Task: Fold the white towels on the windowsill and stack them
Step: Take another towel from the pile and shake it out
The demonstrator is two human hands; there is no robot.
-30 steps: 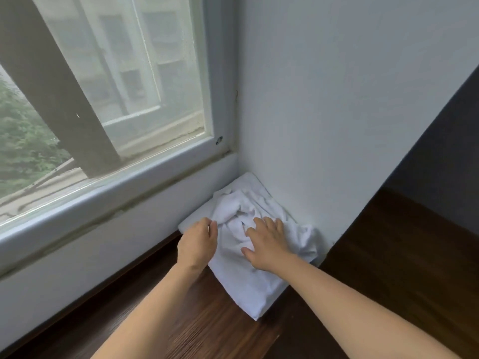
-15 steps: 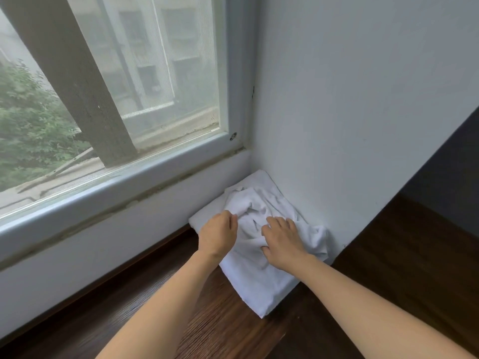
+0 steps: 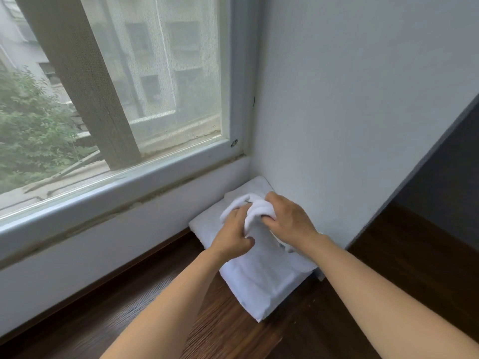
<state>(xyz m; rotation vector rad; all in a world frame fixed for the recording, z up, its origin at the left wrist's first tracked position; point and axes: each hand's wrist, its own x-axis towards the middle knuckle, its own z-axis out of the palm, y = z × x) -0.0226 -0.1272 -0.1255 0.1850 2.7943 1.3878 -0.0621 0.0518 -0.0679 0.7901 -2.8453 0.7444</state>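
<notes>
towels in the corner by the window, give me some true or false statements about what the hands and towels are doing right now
1. Both hands grip the crumpled towel. True: the left hand and the right hand are closed on it.
2. The crumpled towel lies on the bare wooden sill. False: it sits on top of the flat towel.
3. The flat towel lies in the corner, beside the white wall. True.
4. The right hand rests flat on the window frame. False: it is bunched into the crumpled towel.
5. The towels are dark blue. False: they are white.
</notes>
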